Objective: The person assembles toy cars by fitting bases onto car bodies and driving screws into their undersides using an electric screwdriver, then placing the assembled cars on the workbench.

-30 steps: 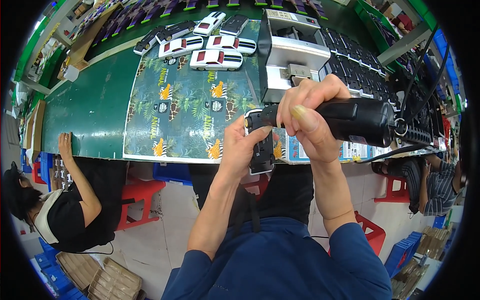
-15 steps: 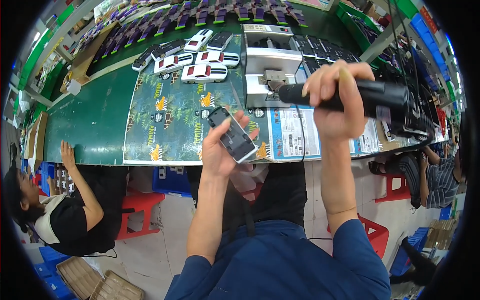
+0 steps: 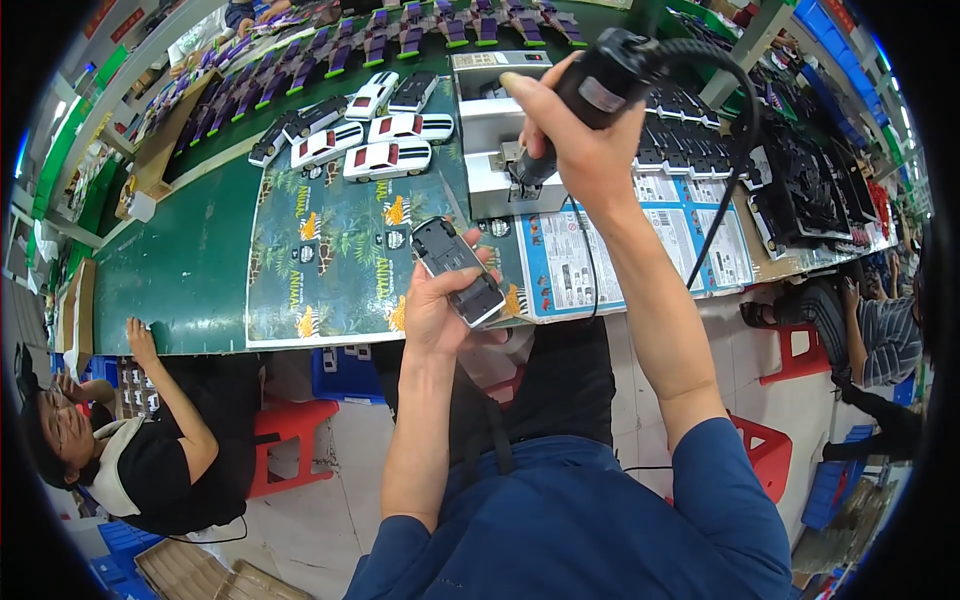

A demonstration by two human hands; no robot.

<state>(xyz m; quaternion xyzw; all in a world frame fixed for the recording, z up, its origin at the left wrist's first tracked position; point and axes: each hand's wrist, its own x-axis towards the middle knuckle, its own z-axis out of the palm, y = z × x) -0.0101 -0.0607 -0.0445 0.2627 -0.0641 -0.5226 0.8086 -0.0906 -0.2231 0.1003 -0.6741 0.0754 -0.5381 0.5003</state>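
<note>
My left hand (image 3: 428,312) is closed around a white toy car (image 3: 452,262) turned underside up, its black base facing me and the thumb lying across it. In my right hand (image 3: 595,160) is a black electric screwdriver (image 3: 604,85), gripped round its body and tilted. Its lower end reaches down to the front of a silver metal box, apparently a screw feeder (image 3: 488,130); whether the tip touches is too small to tell. Left of that box lie several white toy cars (image 3: 388,160), some upright and some with black undersides up.
Rows of black car bases (image 3: 685,145) lie right of the box. The screwdriver's thick cable (image 3: 748,110) loops down over printed sheets (image 3: 660,260). Purple-and-green parts (image 3: 410,38) line the back. At the left, a co-worker's hand (image 3: 142,342) rests at the table edge beside a red stool (image 3: 290,440).
My right hand has swung the screwdriver from nearly level to steeply tilted, its lower end now at the box's front. My left hand still holds the car, almost unmoved. The view has shifted slightly.
</note>
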